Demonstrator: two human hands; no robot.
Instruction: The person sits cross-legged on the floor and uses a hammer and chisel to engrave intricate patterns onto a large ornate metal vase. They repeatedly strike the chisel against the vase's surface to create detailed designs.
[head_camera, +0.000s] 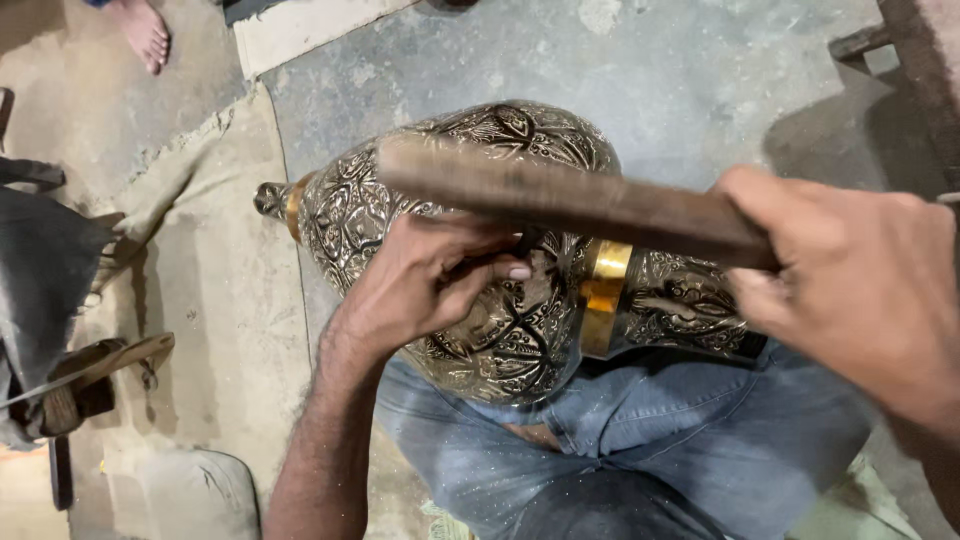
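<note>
Engraved metal vessel laid on its side across the lap, over blue jeans, during chasing of its surface.

A small punch, largely hidden, is pinched between the fingers of the left hand and pressed against the vessel's belly beside the brass band. A wooden mallet is gripped in the closed right hand and raised above the punch. The step is judged to be a strike; a square blow onto the punch is called for. Sacking is spread on the concrete floor.

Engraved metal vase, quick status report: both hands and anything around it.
Left hand pinches a small tool against the engraved vase lying across the lap. Right hand grips a wooden stick above it. Nothing blocking.
</note>
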